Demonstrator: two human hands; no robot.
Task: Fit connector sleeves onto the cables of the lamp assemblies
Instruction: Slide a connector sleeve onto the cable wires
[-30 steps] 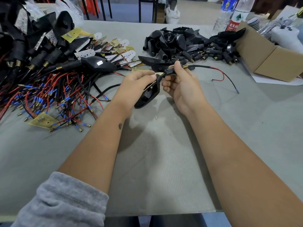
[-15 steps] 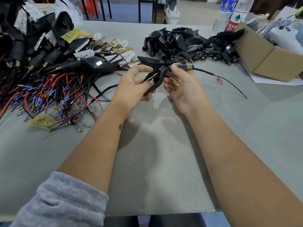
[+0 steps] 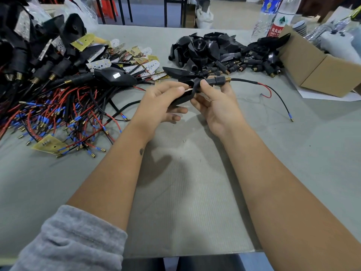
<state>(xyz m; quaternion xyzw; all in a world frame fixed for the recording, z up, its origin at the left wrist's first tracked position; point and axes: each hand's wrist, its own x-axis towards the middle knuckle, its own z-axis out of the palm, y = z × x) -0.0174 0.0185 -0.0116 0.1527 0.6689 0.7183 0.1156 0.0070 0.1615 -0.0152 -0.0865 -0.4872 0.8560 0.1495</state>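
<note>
Holding one lamp assembly [image 3: 183, 95] above the grey table [image 3: 187, 192], we are gripping it with both hands.

We are closing our left hand [image 3: 162, 103] around the black housing, thumb and fingers pinching its lower end; our right hand [image 3: 214, 100] is pinching the ribbed connector sleeve [image 3: 217, 80] between thumb and fingers; the long axis is running from lower left to upper right, brass tip pointing right; the cable [image 3: 277, 94] is trailing rightward onto the table, ending in a blue terminal.

two bottles [image 3: 277, 18], one cardboard box [image 3: 320, 69], perhaps.
</note>
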